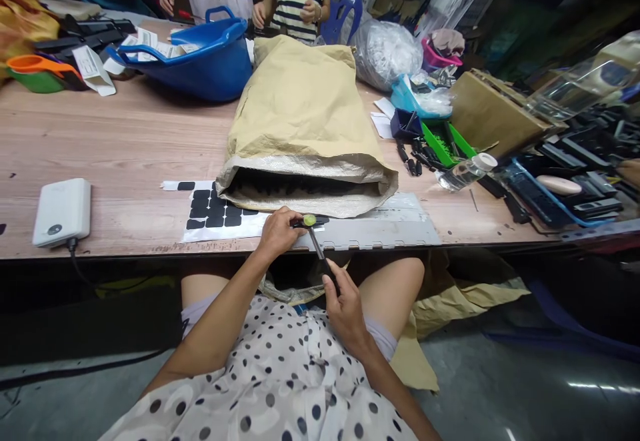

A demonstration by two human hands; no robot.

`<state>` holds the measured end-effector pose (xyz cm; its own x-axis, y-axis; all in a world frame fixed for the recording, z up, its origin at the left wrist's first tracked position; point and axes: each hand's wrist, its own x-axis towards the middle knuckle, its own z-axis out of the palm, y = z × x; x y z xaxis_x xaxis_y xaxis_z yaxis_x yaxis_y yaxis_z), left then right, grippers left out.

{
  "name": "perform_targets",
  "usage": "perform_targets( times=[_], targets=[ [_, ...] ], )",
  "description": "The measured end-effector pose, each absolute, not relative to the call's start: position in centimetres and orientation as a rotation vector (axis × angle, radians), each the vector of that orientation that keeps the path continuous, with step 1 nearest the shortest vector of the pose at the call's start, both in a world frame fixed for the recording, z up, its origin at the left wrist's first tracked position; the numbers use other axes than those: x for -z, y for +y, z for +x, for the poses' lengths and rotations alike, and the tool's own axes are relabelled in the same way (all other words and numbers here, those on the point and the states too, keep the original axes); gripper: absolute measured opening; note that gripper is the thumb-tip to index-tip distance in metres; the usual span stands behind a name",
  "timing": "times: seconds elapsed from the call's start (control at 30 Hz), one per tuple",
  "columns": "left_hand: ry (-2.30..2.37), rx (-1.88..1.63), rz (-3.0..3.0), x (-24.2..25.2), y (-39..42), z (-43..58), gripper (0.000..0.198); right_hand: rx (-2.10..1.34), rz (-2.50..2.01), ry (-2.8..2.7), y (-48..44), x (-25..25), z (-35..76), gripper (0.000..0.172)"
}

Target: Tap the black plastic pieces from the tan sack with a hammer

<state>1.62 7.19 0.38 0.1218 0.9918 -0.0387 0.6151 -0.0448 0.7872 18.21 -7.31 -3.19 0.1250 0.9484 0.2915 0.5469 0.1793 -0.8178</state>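
Observation:
My right hand (345, 304) is wrapped round the dark grip of a small hammer (316, 242), its shaft slanting up and left. The hammer's yellow-green head (309, 220) is at a small black part (299, 224), and I cannot tell whether they touch. At the table's front edge my left hand (281, 231) pinches that black part. Just beyond both hands lies a large tan woven sack (305, 104), its mouth facing me and dark items inside. Partly under the sack is a white sheet of black stickers (223, 218), beside a grey board (370, 228).
A white power bank (63, 211) with a cable stands at left. A blue basin (200, 54) holds white boxes. At right are a green tray (445, 141), a clear bottle (465, 173) and a blue tray (550, 194) of dark parts. Other people work across the table.

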Motion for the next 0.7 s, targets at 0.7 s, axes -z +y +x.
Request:
perform_targets(
  times=[0.7],
  targets=[
    [1.182, -0.921, 2.05, 0.4, 2.6, 0.0, 0.02, -1.407, -1.272, -0.461, -5.9, 2.2, 18.7, 0.041]
  ],
)
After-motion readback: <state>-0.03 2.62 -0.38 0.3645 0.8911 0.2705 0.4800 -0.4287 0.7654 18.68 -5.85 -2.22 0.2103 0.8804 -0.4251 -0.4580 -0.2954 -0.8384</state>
